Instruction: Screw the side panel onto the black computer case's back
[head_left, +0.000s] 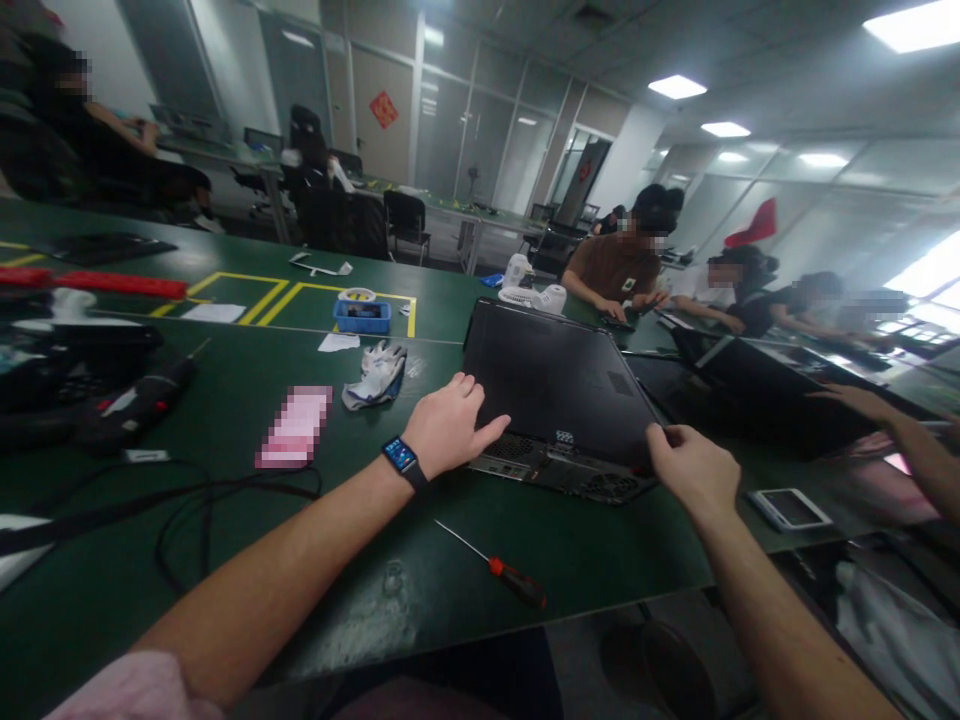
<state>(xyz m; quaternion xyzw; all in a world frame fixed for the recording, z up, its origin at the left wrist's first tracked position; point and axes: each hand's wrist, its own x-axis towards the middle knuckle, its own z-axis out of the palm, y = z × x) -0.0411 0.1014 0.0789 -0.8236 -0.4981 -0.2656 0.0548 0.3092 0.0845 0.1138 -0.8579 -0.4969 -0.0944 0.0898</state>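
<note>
A black desktop computer case lies flat on the green table, its back end with vents and ports facing me. My left hand, with a smartwatch on the wrist, grips the case's left side near the back corner, thumb lying over the edge. At the right back corner, my right hand is closed on the case's edge, fingertips partly hidden. On the table in front of the case lies a screwdriver with a red and black handle. Left of the case sits a grey-white work glove.
A blurred pink phone-shaped item, a power drill and cables lie left. Farther back are a blue bin and a white fan. At right, a white-edged device lies near another person's arm and another black case.
</note>
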